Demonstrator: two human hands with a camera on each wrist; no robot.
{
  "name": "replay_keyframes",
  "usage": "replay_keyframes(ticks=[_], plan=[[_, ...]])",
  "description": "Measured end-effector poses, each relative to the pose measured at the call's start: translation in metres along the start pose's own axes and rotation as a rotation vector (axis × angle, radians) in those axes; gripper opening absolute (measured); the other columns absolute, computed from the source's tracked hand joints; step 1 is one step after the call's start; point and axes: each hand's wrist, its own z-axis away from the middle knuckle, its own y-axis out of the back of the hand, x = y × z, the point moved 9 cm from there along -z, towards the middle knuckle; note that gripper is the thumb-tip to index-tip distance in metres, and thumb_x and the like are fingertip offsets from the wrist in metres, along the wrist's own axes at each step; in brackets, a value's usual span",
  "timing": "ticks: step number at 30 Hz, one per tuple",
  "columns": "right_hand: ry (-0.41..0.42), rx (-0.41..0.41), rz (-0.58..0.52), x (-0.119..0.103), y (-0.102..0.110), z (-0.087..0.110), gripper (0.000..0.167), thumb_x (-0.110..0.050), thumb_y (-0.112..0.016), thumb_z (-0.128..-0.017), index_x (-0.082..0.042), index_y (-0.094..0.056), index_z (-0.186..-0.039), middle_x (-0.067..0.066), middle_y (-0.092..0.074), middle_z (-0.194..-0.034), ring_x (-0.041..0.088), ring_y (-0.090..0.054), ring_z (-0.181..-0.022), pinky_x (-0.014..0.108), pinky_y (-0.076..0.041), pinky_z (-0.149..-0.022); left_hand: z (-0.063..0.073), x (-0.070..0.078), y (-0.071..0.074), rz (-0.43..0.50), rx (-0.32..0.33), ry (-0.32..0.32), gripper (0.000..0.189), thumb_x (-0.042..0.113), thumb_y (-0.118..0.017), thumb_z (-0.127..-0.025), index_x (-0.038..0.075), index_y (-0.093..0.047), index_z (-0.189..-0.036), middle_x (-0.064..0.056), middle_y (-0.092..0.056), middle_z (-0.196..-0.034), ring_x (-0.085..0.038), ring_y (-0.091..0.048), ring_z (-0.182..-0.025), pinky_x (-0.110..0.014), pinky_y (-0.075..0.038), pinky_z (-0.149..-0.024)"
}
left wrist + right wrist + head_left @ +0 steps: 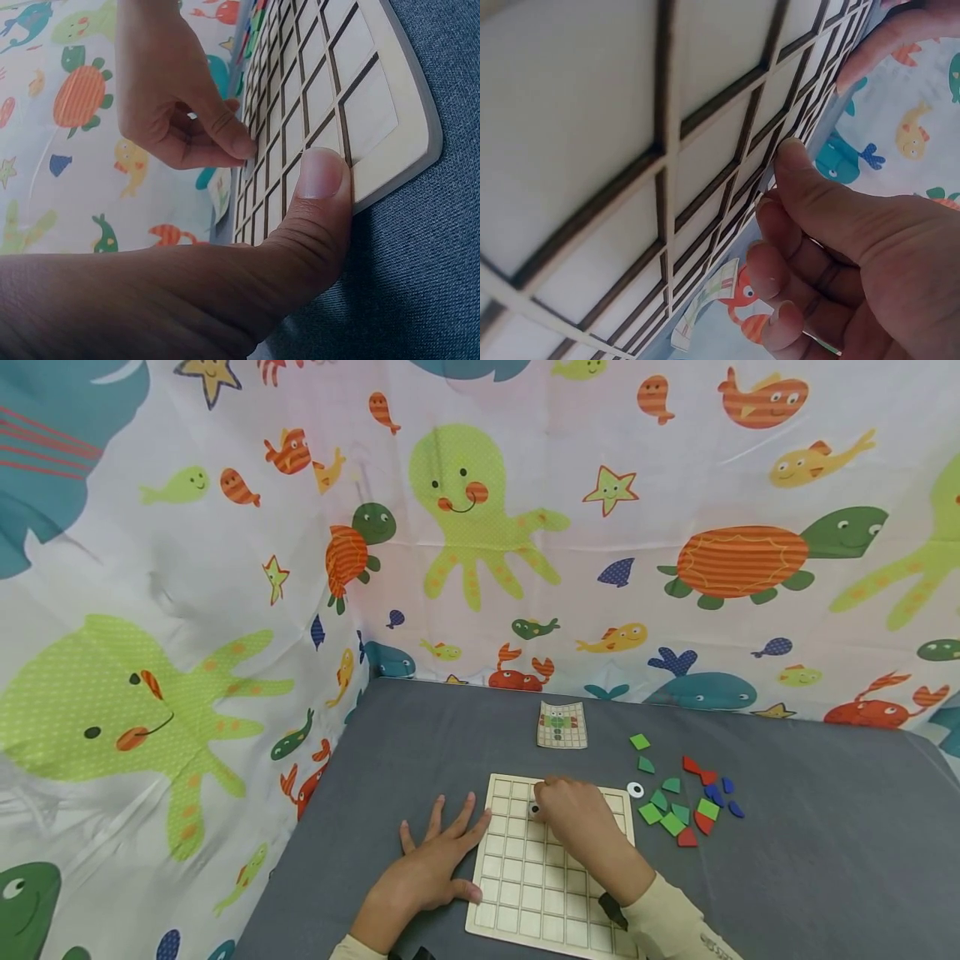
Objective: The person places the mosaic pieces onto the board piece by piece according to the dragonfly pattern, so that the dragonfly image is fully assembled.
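A pale wooden grid board [517, 868] lies on the grey cloth in front of the person. The left hand [423, 872] is spread at its left edge, with the thumb [319, 184] resting on the frame near a corner and other fingertips along the side. Over the upper part of the grid, the right hand [577, 818] pinches a small round white piece with a black centre [534, 808] between thumb [795, 161] and index finger, right at the squares. Its other fingers curl in below. Much of that piece is hidden by the fingertips.
A pattern card [562, 727] with a coloured figure lies beyond the board. Right of the board are a white ring piece [635, 790] and several flat green, red and blue pieces [678, 812]. A curtain [480, 527] printed with sea animals stands behind and at left.
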Motion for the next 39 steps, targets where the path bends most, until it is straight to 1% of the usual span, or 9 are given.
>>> replay_keyframes(ticks=[5, 10, 13, 17, 22, 28, 34, 36, 39], plan=[[-0.030, -0.022, -0.040, 0.005, -0.001, 0.001, 0.030, -0.030, -0.096, -0.077, -0.012, -0.073, -0.078, -0.001, -0.059, -0.069, 0.015, -0.062, -0.060, 0.032, -0.053, -0.050, 0.000, 0.000, -0.001, 0.006, -0.004, 0.002, 0.108, 0.045, -0.083, -0.081, 0.034, -0.024, -0.171, -0.003, -0.007, -0.179, -0.048, 0.006, -0.161, -0.094, -0.001, -0.105], [-0.152, -0.104, -0.247, 0.028, -0.004, 0.004, 0.019, -0.029, -0.091, -0.086, -0.017, -0.077, -0.088, -0.006, -0.068, -0.082, 0.013, -0.065, -0.068, 0.033, -0.054, -0.055, 0.000, -0.001, -0.001, 0.014, -0.006, 0.002, 0.108, 0.045, -0.083, -0.081, 0.034, -0.024, -0.171, -0.003, -0.007, -0.179, -0.048, 0.007, -0.161, -0.093, 0.001, -0.105], [-0.195, -0.100, -0.324, 0.046, 0.001, 0.008, 0.014, -0.025, -0.088, -0.090, -0.016, -0.080, -0.098, -0.006, -0.072, -0.090, 0.013, -0.067, -0.074, 0.033, -0.054, -0.057, 0.000, -0.001, -0.001, 0.017, -0.003, -0.002, 0.108, 0.045, -0.083, -0.081, 0.034, -0.024, -0.171, -0.003, -0.007, -0.179, -0.048, 0.008, -0.161, -0.093, 0.001, -0.105], [-0.214, -0.070, -0.323, 0.073, 0.009, 0.019, 0.013, -0.019, -0.085, -0.092, -0.013, -0.080, -0.102, -0.001, -0.074, -0.095, 0.014, -0.068, -0.075, 0.030, -0.053, -0.054, 0.000, -0.001, -0.001, 0.028, 0.000, -0.006, 0.108, 0.045, -0.083, -0.081, 0.034, -0.024, -0.171, -0.003, -0.007, -0.179, -0.047, 0.008, -0.161, -0.093, 0.002, -0.105], [-0.273, -0.070, -0.335, 0.107, 0.013, 0.037, 0.012, -0.014, -0.082, -0.094, -0.013, -0.079, -0.105, 0.002, -0.074, -0.104, 0.018, -0.069, -0.079, 0.034, -0.054, -0.055, 0.001, 0.000, 0.001, 0.031, 0.003, -0.012, 0.108, 0.044, -0.083, -0.082, 0.031, -0.024, -0.171, -0.004, -0.007, -0.179, -0.049, 0.007, -0.161, -0.093, 0.002, -0.106], [-0.302, -0.058, -0.278, 0.134, 0.012, 0.056, 0.013, -0.010, -0.086, -0.089, -0.011, -0.079, -0.100, 0.002, -0.072, -0.093, 0.014, -0.065, -0.071, 0.031, -0.051, -0.051, 0.001, 0.000, 0.002, 0.032, -0.001, -0.011, 0.107, 0.044, -0.083, -0.083, 0.032, -0.023, -0.171, -0.004, -0.007, -0.179, -0.048, 0.008, -0.161, -0.092, 0.002, -0.106], [-0.330, -0.111, -0.231, 0.148, 0.001, 0.065, 0.024, -0.010, -0.087, -0.088, -0.009, -0.081, -0.112, 0.005, -0.070, -0.096, 0.017, -0.064, -0.076, 0.032, -0.051, -0.052, 0.002, 0.001, 0.002, 0.027, -0.001, -0.011, 0.108, 0.044, -0.083, -0.082, 0.031, -0.024, -0.171, -0.004, -0.008, -0.179, -0.048, 0.007, -0.161, -0.093, 0.002, -0.105], [-0.315, -0.134, -0.218, 0.148, -0.003, 0.064, 0.029, -0.012, -0.086, -0.089, -0.011, -0.081, -0.118, 0.005, -0.067, -0.096, 0.015, -0.060, -0.074, 0.031, -0.049, -0.051, 0.002, 0.001, 0.002, 0.025, 0.001, -0.009, 0.108, 0.044, -0.083, -0.082, 0.031, -0.024, -0.171, -0.004, -0.008, -0.179, -0.048, 0.007, -0.161, -0.093, 0.002, -0.105], [-0.283, -0.141, -0.190, 0.147, -0.005, 0.063, 0.031, -0.014, -0.086, -0.090, -0.016, -0.081, -0.120, 0.002, -0.062, -0.093, 0.012, -0.053, -0.070, 0.029, -0.043, -0.048, 0.001, 0.001, 0.001, 0.028, -0.001, -0.009, 0.108, 0.044, -0.083, -0.082, 0.032, -0.023, -0.171, -0.004, -0.007, -0.179, -0.048, 0.008, -0.161, -0.093, 0.002, -0.105]])
